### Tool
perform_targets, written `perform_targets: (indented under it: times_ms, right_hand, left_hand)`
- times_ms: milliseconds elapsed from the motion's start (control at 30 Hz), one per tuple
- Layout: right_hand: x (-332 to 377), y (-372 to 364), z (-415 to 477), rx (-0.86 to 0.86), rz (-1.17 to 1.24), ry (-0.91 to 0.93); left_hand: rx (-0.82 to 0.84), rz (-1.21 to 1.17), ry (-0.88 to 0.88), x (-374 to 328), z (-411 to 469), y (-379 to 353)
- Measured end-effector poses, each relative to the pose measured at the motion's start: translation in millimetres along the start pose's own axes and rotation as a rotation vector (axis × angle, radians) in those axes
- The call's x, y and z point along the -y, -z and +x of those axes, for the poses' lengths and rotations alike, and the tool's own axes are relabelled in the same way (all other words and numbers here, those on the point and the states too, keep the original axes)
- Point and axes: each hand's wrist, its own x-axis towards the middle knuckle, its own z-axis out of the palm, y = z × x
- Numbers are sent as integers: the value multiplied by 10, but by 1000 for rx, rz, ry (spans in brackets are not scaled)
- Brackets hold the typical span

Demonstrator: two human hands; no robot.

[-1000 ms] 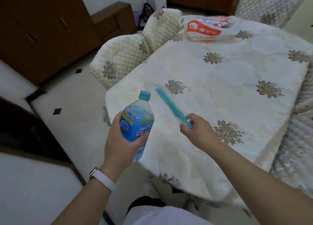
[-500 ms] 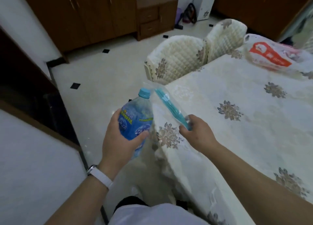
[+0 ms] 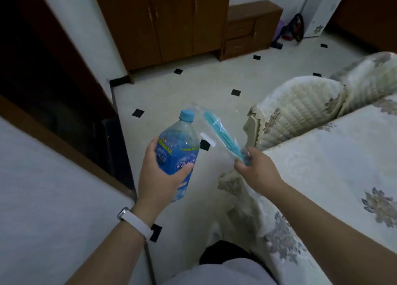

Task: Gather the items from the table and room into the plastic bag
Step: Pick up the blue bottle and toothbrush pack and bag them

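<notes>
The left hand [image 3: 159, 180] is gripping a blue water bottle [image 3: 178, 148]. The right hand [image 3: 257, 172] is pinching a clear plastic bag [image 3: 208, 139] with a teal strip [image 3: 221, 132], just beside the bottle's cap [image 3: 187, 115].

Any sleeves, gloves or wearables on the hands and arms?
No gloves, no sleeves in view: both forearms are bare. The left hand has a white band with a silvery clasp at its wrist. The right hand wears nothing visible.
</notes>
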Motion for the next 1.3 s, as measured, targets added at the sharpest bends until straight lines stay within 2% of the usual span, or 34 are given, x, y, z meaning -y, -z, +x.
perform_targets:
  times_ms: [267, 433, 700, 967, 1300]
  right_hand:
    - [407, -326, 1463, 114, 90, 41]
    - [736, -205, 2325, 90, 149, 47]
    - [1057, 39, 3243, 19, 159, 35]
    - [1136, 13, 4159, -60, 110, -105]
    - [1829, 327, 5538, -271, 30, -190]
  left_hand:
    - [-74, 35, 67, 19, 1334, -5]
    - [-77, 81, 12, -213, 2231, -61]
    - [-47, 21, -29, -271, 3255, -245]
    - [69, -28, -18, 22, 4585, -568]
    - [277, -92, -83, -61, 6609, -868]
